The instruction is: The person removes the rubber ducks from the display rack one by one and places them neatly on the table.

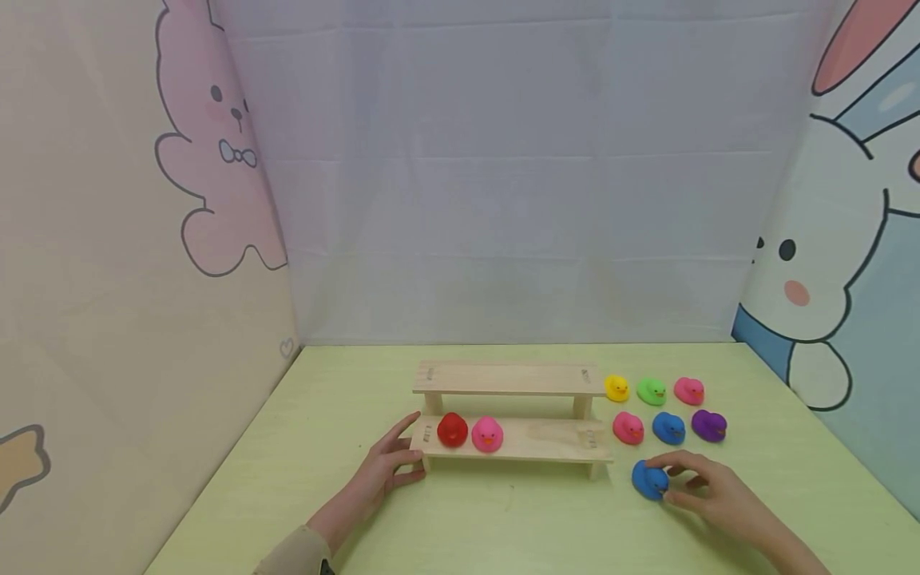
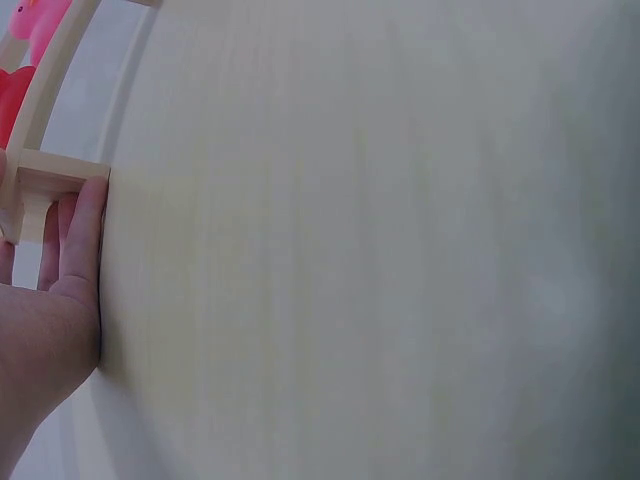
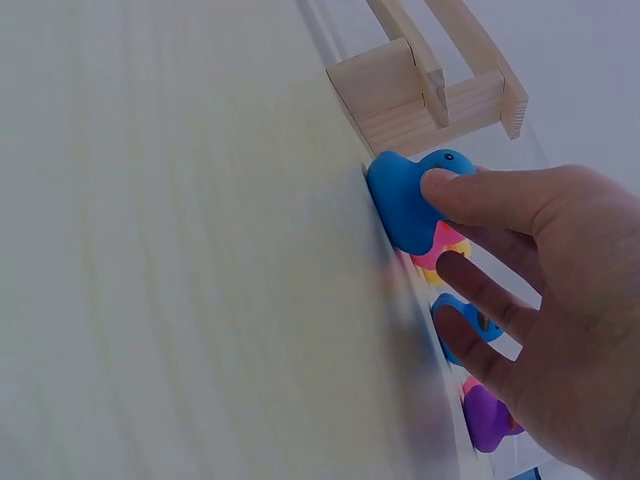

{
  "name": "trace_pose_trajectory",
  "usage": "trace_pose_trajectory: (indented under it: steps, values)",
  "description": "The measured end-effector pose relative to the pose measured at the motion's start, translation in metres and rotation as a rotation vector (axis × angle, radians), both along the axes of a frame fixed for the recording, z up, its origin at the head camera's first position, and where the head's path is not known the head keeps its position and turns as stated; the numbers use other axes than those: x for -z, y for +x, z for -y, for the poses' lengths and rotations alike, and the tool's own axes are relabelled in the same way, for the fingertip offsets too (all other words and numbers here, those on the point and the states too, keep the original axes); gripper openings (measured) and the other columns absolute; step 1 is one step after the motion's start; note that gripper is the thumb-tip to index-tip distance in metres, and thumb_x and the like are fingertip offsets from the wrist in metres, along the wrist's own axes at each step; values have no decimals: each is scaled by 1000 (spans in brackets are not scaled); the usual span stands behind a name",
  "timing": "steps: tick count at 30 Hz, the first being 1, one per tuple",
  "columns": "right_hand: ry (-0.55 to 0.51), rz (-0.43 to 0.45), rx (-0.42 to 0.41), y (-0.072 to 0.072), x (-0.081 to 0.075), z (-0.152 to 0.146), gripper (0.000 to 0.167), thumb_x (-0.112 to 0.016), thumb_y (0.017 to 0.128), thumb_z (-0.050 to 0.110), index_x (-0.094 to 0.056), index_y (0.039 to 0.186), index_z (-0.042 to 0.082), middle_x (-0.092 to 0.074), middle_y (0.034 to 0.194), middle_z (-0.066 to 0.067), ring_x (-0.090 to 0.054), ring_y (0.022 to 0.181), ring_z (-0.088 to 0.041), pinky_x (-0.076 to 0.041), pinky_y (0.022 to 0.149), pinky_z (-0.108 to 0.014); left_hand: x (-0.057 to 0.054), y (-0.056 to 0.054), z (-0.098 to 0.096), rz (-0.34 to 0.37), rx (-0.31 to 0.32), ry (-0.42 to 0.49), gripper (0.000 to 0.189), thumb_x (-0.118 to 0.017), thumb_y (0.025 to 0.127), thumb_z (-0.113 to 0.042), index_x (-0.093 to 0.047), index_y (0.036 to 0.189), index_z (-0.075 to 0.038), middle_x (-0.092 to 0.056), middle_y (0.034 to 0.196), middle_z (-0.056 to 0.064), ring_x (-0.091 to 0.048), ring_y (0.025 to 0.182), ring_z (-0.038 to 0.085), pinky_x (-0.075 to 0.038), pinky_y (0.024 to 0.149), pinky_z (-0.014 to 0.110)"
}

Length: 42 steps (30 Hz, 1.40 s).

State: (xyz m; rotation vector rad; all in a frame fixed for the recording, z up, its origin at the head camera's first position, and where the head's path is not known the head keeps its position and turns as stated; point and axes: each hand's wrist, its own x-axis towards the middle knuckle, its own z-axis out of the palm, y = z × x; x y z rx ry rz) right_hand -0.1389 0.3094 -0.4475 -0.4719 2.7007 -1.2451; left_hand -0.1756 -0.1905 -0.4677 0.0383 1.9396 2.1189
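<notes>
A low two-step wooden stand is on the table, with a red rubber duck and a pink rubber duck side by side on the left of its lower step. At that step's left end my left hand touches the wood, fingers fairly straight. In the left wrist view its fingertips lie against the stand's end support. My right hand pinches a blue rubber duck between thumb and finger, right of the stand. The right wrist view shows the thumb on the blue duck, the other fingers loosely bent.
Beyond the right hand sit two rows of rubber ducks: yellow, green and pink behind, pink, blue and purple in front. Cloth walls enclose the pale green table at the back and sides.
</notes>
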Motion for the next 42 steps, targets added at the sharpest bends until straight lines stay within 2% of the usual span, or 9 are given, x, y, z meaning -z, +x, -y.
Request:
trace_pose_trajectory:
  steps: [8, 13, 19, 24, 29, 34, 42]
  values:
    - [49, -135, 69, -1, -6, 6, 47, -80, 81, 24, -64, 124, 16, -62, 117, -3, -56, 98, -24, -52, 75, -28, 0, -1, 0, 0, -5, 2, 71, -61, 93, -10, -27, 155, -16, -48, 129, 22, -59, 106, 28, -50, 89, 46]
    - [14, -248, 45, -5, -16, 13, 47, -80, 82, 23, -64, 124, 14, -63, 116, -6, -57, 98, -22, -52, 73, -29, 1, -1, 0, 3, -4, 0, 71, -62, 93, -10, -27, 155, -15, -48, 129, 21, -59, 106, 28, -51, 89, 46]
    - [-33, -377, 6, -12, -27, 30, 45, -79, 82, 13, -64, 124, 8, -65, 115, -6, -59, 99, -16, -54, 77, -35, 3, -1, 0, 9, -8, 2, 72, -62, 93, -10, -27, 155, -16, -47, 130, 22, -59, 106, 28, -51, 89, 46]
    - [-76, -412, 4, -22, -31, 49, 45, -79, 82, 12, -64, 125, 15, -64, 120, 0, -57, 99, -19, -53, 78, -34, 3, -1, 0, 13, -15, 1, 71, -62, 93, -10, -28, 155, -16, -47, 131, 22, -59, 107, 28, -51, 89, 46]
    - [-150, -459, -31, -31, -32, 70, 49, -78, 82, 8, -63, 128, 16, -63, 122, 1, -56, 99, -18, -53, 78, -33, 1, 0, 0, 17, -21, -6, 71, -62, 93, -10, -29, 155, -16, -47, 131, 23, -59, 107, 28, -51, 89, 46]
    - [-237, -445, -66, -36, -34, 95, 48, -76, 84, 5, -63, 129, 18, -63, 122, 2, -54, 103, -22, -53, 79, -38, -1, 1, -1, 16, -17, -3, 71, -62, 92, -10, -29, 155, -16, -46, 131, 23, -58, 107, 28, -50, 90, 47]
    - [-288, -414, -95, -45, -28, 138, 45, -77, 85, 12, -64, 127, 17, -62, 124, 2, -54, 103, -30, -52, 81, -40, -2, 1, -1, 21, -23, 8, 70, -62, 93, -9, -30, 154, -17, -47, 130, 23, -59, 107, 28, -51, 89, 46]
